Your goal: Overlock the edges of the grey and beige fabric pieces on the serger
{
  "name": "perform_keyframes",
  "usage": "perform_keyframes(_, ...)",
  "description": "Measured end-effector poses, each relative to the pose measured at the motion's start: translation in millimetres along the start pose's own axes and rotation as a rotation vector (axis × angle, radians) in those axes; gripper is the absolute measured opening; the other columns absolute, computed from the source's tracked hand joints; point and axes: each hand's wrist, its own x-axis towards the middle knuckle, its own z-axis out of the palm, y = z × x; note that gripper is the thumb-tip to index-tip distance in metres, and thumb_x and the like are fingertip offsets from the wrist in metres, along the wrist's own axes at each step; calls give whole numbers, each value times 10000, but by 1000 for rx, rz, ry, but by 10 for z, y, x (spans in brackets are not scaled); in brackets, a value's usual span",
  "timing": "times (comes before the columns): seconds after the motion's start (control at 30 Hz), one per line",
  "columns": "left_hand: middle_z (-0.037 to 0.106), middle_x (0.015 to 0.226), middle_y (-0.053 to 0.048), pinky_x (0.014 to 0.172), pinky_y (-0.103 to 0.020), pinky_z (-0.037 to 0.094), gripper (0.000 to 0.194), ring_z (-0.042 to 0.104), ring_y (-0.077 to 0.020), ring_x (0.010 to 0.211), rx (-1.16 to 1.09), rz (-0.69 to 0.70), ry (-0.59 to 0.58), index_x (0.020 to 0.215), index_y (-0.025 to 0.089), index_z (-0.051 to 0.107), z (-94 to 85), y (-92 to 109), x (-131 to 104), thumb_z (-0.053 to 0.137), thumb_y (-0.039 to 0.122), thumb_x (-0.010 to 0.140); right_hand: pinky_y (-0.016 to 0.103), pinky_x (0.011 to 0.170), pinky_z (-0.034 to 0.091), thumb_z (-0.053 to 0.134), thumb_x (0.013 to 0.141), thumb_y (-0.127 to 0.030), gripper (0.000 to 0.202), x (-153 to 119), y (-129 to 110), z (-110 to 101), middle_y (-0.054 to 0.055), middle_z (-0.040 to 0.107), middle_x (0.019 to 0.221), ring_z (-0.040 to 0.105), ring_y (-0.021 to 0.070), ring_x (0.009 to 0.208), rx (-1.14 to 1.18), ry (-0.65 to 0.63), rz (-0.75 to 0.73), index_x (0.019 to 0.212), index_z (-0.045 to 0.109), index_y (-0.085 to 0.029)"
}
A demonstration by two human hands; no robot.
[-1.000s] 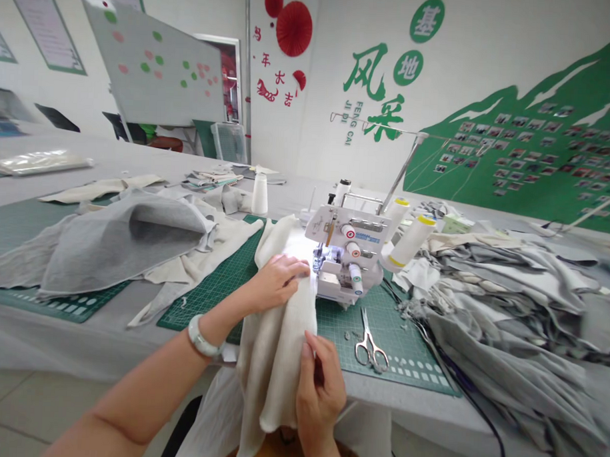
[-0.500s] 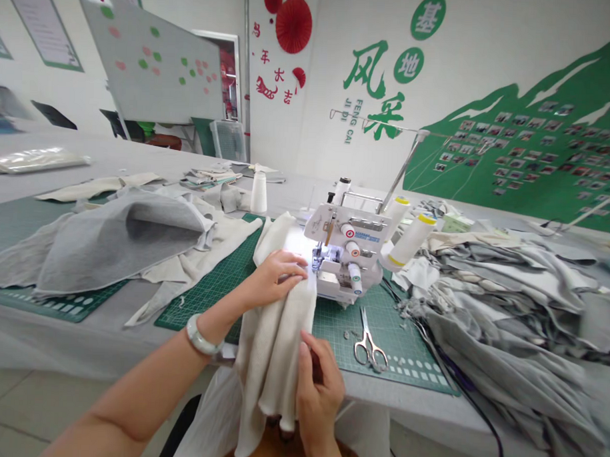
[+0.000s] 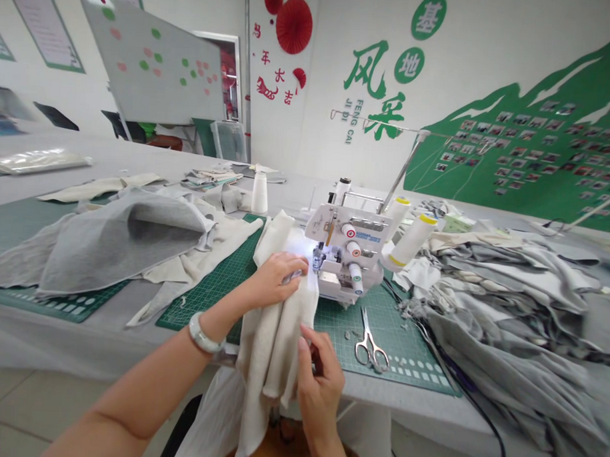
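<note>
Cream knit fabric (image 3: 280, 341) runs from the white overlock sewing machine (image 3: 349, 250) down over the table's front edge, in loose folds. Its right edge passes beside the lit presser foot (image 3: 318, 259). On top of the fabric, just left of the foot, my left hand (image 3: 278, 279) lies with fingers stretched out and thumb apart. Lower down, my right hand (image 3: 320, 376) pinches the fabric's right edge between thumb and forefinger. Silver scissors (image 3: 368, 344) lie to the right of that hand on the green cutting mat (image 3: 339, 326).
Grey and cream fabric pieces (image 3: 114, 238) lie left on another mat. A large heap of grey fabric (image 3: 512, 309) fills the right side, with dark cables (image 3: 443, 360) alongside. Thread cones (image 3: 409, 242) stand behind the machine, and a white cone (image 3: 259, 192) stands to its left.
The cream fabric has shifted slightly away from me, its lower hem now a bit higher. My left hand stays by the foot, and my right hand keeps its pinch.
</note>
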Motion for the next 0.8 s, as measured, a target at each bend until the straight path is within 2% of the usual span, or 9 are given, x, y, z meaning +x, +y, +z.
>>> perform_keyframes(0.23, 652, 1171, -72, 1041, -395, 389, 220, 566, -211, 1137, -55, 6, 18, 990, 188, 631, -2, -68, 35, 466, 154, 849, 225, 617, 439, 545, 921, -215, 194, 1, -6, -3, 0, 604, 795, 554, 124, 684, -6, -23, 2, 1050, 686, -245)
perform_keyframes(0.37, 665, 1127, -72, 1022, -400, 384, 207, 562, -214, 1127, -21, 40, 65, 967, 189, 648, 4, 36, -9, 454, 163, 899, 226, 602, 438, 548, 920, -225, 191, 19, -14, 1, -7, 580, 748, 544, 124, 655, -4, -44, 11, 1046, 692, -236)
perform_keyframes(0.53, 647, 1122, -69, 1001, -391, 380, 171, 555, -215, 1107, 46, 53, 6, 1025, 195, 626, 9, 153, -97, 495, 250, 928, 235, 637, 454, 537, 928, -235, 187, 39, -16, -4, 13, 610, 808, 575, 138, 725, 11, -71, 29, 1038, 689, -238)
perform_keyframes(0.8, 632, 1185, -72, 1036, -396, 379, 218, 552, -218, 1139, 23, 27, -13, 1054, 198, 630, 2, 17, -30, 478, 212, 898, 232, 607, 448, 551, 915, -261, 196, 65, -43, 1, 13, 603, 795, 556, 135, 681, 24, -48, 38, 1043, 694, -224)
